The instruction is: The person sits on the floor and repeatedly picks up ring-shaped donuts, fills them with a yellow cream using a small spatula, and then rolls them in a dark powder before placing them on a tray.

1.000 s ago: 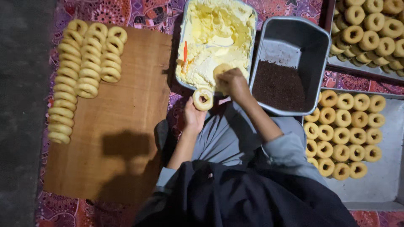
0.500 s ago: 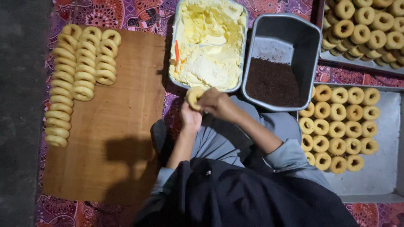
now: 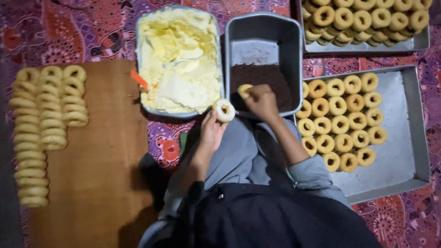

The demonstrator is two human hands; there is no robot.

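Observation:
My left hand holds a ring-shaped pastry upright at the near edge of the tray of pale yellow cream. My right hand grips another ring pastry and presses it down into the dark brown crumbs inside the grey metal pan. The two hands are a short way apart, above my lap.
A wooden board on the left carries rows of plain rings. A metal tray on the right holds several filled rings; another tray of rings lies at the back right. An orange spatula handle sticks out of the cream.
My right hand has gone from the cream tray to the crumb pan with its ring. The left hand has moved slightly right, still holding its ring.

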